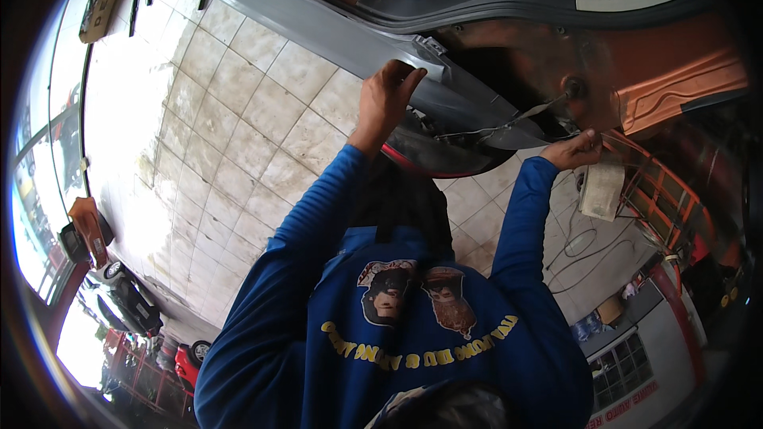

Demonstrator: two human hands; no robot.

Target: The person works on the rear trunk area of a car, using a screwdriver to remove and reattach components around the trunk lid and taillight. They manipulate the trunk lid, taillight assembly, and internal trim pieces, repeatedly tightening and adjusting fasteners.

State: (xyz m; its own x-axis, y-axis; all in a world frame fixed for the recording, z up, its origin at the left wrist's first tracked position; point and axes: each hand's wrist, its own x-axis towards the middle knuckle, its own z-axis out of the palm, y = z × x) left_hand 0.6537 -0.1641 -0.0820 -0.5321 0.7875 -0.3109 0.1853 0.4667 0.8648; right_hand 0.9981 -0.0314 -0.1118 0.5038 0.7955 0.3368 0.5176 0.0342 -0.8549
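As seen in the head view, a dark, red-edged car part (435, 157), probably a lamp, is placed between the hands, its long axis laid roughly left to right. It is set to the right of the left hand (385, 101), the closer one, and left of the right hand (575, 151). Left fingers are curled narrow by a grey panel (334, 31); right fingertips are held close together near the panel's right end. Whether anything is gripped cannot be told. A wire (517, 120) is stretched between car part and orange car body (604, 55), far side.
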